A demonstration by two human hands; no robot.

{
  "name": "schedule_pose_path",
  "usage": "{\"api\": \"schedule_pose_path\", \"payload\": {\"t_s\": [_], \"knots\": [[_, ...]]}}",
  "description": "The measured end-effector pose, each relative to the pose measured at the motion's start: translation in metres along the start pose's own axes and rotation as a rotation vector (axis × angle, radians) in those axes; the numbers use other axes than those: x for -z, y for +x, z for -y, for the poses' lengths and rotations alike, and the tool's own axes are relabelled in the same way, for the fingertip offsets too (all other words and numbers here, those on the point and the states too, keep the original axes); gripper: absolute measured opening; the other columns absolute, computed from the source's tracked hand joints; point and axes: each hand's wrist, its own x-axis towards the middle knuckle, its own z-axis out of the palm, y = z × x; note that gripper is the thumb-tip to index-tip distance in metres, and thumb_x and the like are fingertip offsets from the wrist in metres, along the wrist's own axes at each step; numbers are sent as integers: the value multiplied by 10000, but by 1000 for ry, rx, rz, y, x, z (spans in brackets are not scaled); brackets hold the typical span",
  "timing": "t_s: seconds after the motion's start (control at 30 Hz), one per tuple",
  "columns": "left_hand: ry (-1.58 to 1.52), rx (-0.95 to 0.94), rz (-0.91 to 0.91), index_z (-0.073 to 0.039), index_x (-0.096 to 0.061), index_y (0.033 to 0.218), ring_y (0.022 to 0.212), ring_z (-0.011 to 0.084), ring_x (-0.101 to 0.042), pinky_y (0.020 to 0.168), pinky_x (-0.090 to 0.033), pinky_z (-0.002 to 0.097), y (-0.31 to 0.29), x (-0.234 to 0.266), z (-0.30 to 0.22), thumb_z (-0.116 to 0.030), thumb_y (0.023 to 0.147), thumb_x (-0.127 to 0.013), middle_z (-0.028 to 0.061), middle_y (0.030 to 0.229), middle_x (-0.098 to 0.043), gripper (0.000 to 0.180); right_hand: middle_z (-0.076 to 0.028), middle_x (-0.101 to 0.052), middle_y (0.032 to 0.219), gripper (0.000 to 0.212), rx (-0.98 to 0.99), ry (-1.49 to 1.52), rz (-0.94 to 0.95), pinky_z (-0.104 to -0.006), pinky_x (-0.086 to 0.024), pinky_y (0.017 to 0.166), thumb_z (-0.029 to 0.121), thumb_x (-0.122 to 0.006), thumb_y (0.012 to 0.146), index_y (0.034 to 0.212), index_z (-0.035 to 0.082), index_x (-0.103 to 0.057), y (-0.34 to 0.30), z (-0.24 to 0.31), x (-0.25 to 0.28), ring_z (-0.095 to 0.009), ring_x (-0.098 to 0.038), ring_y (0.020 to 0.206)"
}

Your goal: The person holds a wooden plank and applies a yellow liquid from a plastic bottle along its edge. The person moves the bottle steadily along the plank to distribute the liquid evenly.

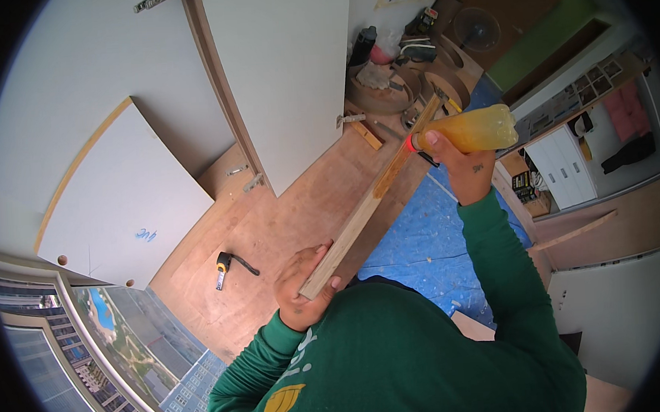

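My left hand grips the near end of a long, narrow wooden strip, thumb on one side and fingers on the other. The strip slants away to the far right. Along its far part the edge looks wet and orange-brown. In my right hand is a clear plastic bottle of yellowish liquid, probably glue, lying nearly level. Its red-orange neck points left and is at the strip's edge; whether liquid is flowing out, I cannot tell.
On the wooden work surface lies a tape measure. White panels with hinges stand at the left and middle. Curved wooden pieces and tools clutter the far end. Blue sheeting covers the floor; a window is lower left.
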Motion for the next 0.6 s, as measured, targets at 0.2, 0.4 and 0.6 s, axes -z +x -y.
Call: {"api": "schedule_pose_path", "payload": {"t_s": [0.2,0.4,0.6], "knots": [[-8,-7,4,57,-690,1325,1154,387,-732,1004,-563,436,2,0,0,-68,869,-847,274,1265,-733,499,-29,-764,890,162,-21,51,47,-274,-539,714,111,-868,906,997,1,-791,-15,6,-5,-113,-680,778],[7,-16,8,57,-691,1321,1146,386,-734,1002,-564,437,2,0,1,-76,872,-848,274,1268,-733,493,-24,-763,904,173,-26,33,-5,-273,-548,740,100,-881,887,997,3,-789,3,2,-2,-118,-688,797],[-21,38,13,76,-677,1345,1204,382,-692,1053,-523,448,0,2,1,-139,890,-851,246,1299,-724,532,-90,-753,919,263,80,43,41,-281,-564,692,180,-860,924,1030,-36,-752,-20,1,-7,-149,-689,764]]}}
